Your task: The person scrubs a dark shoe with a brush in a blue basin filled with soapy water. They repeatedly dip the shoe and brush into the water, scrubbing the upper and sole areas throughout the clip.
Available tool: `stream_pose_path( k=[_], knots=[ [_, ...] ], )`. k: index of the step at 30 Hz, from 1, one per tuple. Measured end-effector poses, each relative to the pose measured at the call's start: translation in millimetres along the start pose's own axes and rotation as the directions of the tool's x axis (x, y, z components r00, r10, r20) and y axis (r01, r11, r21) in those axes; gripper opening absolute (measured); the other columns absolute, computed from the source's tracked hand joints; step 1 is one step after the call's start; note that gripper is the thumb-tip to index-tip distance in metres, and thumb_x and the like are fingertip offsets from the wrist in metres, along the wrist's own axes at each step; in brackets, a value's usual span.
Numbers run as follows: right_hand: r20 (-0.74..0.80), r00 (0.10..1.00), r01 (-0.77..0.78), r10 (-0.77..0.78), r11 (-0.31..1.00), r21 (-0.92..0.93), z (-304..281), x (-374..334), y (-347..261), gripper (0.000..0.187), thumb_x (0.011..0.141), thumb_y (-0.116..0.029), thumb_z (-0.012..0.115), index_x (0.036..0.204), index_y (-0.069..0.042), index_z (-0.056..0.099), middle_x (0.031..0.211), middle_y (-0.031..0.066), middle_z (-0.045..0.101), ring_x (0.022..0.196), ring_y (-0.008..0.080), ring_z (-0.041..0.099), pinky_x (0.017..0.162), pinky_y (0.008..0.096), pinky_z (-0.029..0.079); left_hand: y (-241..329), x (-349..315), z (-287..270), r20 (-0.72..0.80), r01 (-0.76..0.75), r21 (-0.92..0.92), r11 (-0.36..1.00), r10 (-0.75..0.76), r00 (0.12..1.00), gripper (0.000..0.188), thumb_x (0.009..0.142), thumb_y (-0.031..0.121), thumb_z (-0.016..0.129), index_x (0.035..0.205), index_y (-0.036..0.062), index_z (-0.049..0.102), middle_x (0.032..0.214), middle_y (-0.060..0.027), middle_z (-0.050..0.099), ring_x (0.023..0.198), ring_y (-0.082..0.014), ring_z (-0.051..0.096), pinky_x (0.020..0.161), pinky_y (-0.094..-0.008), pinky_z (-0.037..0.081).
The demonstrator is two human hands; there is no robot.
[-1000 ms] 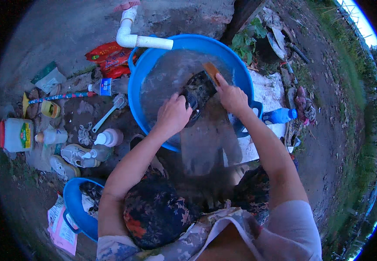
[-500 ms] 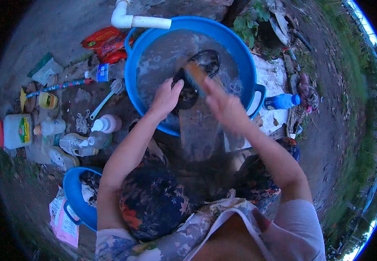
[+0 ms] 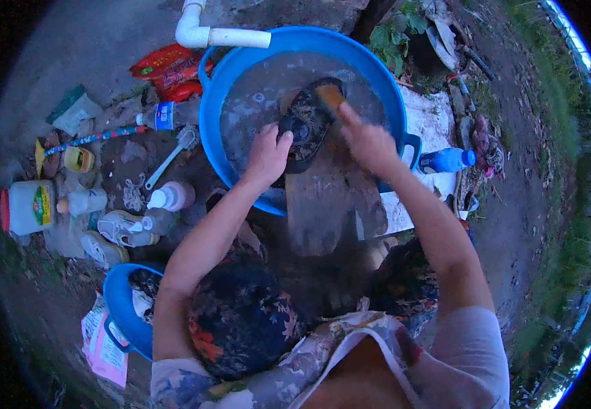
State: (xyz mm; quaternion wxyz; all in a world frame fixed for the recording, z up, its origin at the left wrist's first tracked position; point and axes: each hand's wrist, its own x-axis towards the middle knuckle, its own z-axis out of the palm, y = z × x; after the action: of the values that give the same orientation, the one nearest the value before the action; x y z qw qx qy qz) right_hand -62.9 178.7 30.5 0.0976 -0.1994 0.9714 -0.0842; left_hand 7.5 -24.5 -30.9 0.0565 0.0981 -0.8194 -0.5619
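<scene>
A dark shoe (image 3: 310, 123) lies across a wooden board (image 3: 329, 198) that leans into a large blue tub (image 3: 208, 129) of murky water. My left hand (image 3: 266, 155) is closed on the shoe's left side, thumb on top. In my right hand (image 3: 370, 146) is a scrubbing brush with a wooden back (image 3: 330, 97), held against the far right end of the shoe. The bristles are hidden beneath the brush's back.
A white pipe (image 3: 234, 37) reaches over the tub's far rim. Left stand bottles (image 3: 171, 196), a long-handled brush (image 3: 166, 163), white sneakers (image 3: 128, 228) and a smaller blue basin (image 3: 121, 310). Right of the tub lies a blue bottle (image 3: 447, 160).
The brush has moved from the middle of the shoe to its far right end. The shoe now lies more in sight, its near side less covered by my right hand.
</scene>
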Motion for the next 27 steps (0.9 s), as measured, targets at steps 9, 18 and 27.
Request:
stream_pose_path(
  k=[9, 18, 27],
  knots=[
    [0.144, 0.986, 0.096, -0.089, 0.994, -0.043, -13, -11, -20, 0.053, 0.090, -0.031, 0.050, 0.139, -0.026, 0.032, 0.081, 0.0219, 0.064, 0.073, 0.0391, 0.064, 0.066, 0.0484, 0.052, 14, -10, -5, -0.047, -0.095, 0.202, 0.975, 0.107, 0.993, 0.037, 0.086, 0.016, 0.050, 0.113, -0.0102, 0.051, 0.127, -0.0235, 0.046, 0.113, -0.0398, 0.046, 0.099, -0.0427, 0.035],
    [-0.205, 0.937, -0.190, 0.281, 0.906, 0.378, 37, 83, 32, 0.052, 0.089, -0.036, 0.048, 0.136, -0.016, 0.038, 0.108, 0.0221, 0.061, 0.098, 0.0418, 0.057, 0.086, 0.0478, 0.045, 8, 4, -26, -0.245, -0.229, 0.285, 0.931, 0.302, 0.921, 0.028, 0.079, 0.009, 0.056, 0.105, -0.0037, 0.054, 0.127, -0.0158, 0.047, 0.117, -0.0352, 0.040, 0.099, -0.0425, 0.031],
    [0.242, 0.918, -0.363, 0.314, 0.420, 0.832, 20, 55, 21, 0.066, 0.078, -0.030, 0.067, 0.133, -0.005, 0.042, 0.103, 0.0157, 0.058, 0.093, 0.0253, 0.054, 0.077, 0.0316, 0.039, 63, 7, -22, 0.180, -0.655, 0.397, 0.643, 0.645, 0.743, 0.014, 0.073, 0.007, 0.055, 0.086, 0.0050, 0.060, 0.096, -0.0107, 0.060, 0.090, -0.0269, 0.056, 0.076, -0.0383, 0.043]
  ],
)
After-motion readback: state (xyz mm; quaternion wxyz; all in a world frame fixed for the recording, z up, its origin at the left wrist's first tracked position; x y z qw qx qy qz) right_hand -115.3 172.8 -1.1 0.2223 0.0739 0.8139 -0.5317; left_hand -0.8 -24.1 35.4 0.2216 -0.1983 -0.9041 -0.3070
